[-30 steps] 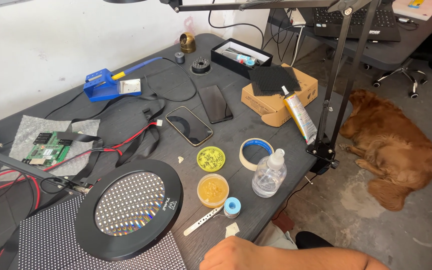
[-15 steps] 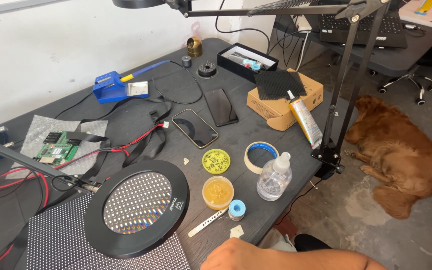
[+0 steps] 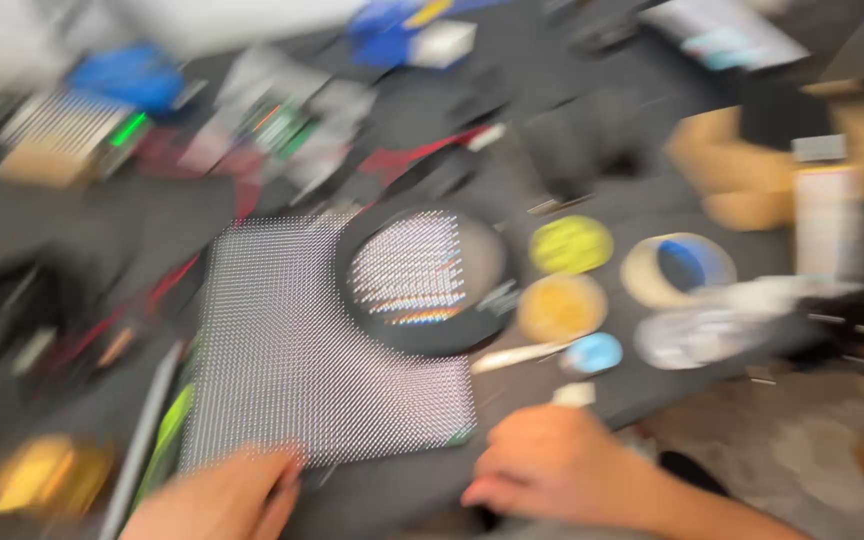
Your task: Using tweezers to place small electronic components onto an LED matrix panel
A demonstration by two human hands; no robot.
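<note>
The view is heavily blurred by motion. A square dotted panel (image 3: 302, 370) lies on the dark table (image 3: 572, 160), with a round black-rimmed magnifier (image 3: 422, 280) over its upper right corner. My left hand (image 3: 217, 495) sits at the panel's near edge, fingers touching or just short of it. My right hand (image 3: 552, 460) rests at the table's near edge, right of the panel, fingers curled; I cannot tell whether it holds anything.
Right of the magnifier sit a yellow-green lid (image 3: 572, 245), an amber jar (image 3: 562, 308), a small blue cap (image 3: 594, 352), a tape roll (image 3: 677, 270) and a clear bottle (image 3: 712, 325). A cardboard box (image 3: 742, 170) and circuit boards (image 3: 272, 120) lie farther back.
The camera has swung left and down, blurring everything. The dotted panel now fills the middle of the view, and my left hand has come into sight at its near edge.
</note>
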